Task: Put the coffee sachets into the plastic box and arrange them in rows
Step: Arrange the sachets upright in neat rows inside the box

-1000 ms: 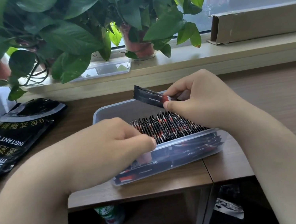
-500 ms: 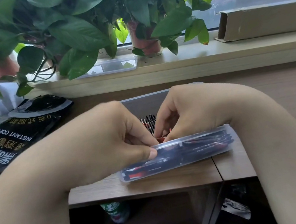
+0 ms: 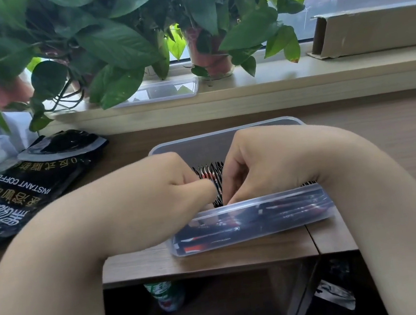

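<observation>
Right hand [image 3: 264, 165] pinches sachets [image 3: 210, 173] in box [image 3: 249, 204] at table's front edge; left hand [image 3: 157, 189] touching, grip unclear. Light, slippery: pinch top edges.

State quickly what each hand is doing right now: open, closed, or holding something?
Left hand: fingers curled, thumb against the coffee sachets; grip cannot be told.
Right hand: pinches one of them inside the plastic box.

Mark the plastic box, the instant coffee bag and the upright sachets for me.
plastic box [image 3: 275, 197]: head view, near rim.
instant coffee bag [image 3: 18, 196]: head view, printed front.
upright sachets [image 3: 207, 171]: head view, top edges.
</observation>
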`<move>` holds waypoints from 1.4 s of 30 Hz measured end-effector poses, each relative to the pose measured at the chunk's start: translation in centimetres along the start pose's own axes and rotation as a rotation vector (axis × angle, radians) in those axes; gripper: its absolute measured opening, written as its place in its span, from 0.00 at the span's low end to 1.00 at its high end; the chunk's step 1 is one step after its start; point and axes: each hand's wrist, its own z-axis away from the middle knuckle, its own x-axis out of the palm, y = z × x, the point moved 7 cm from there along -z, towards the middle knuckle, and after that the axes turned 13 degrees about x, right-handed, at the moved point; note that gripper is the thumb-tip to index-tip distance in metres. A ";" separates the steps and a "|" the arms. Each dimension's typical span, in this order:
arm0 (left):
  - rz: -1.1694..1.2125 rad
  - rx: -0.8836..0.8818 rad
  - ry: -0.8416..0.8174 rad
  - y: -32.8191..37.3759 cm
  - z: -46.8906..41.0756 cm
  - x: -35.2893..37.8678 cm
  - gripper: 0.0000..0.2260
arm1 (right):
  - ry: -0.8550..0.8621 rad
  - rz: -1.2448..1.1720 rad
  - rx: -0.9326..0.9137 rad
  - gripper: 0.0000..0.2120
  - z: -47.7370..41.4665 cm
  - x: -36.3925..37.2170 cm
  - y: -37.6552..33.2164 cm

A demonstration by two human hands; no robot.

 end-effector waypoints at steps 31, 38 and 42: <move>-0.069 -0.082 0.456 -2.3 -2.7 -1.6 0.16 | 0.484 -0.258 -0.066 0.05 0.6 -3.2 2.3; -0.147 -0.132 0.380 -2.7 -4.0 -0.9 0.11 | 0.499 -0.272 -0.050 0.06 1.2 -3.9 2.8; -0.203 -0.194 0.383 -3.2 -4.1 -0.7 0.09 | 0.520 -0.275 -0.045 0.07 1.6 -4.4 3.2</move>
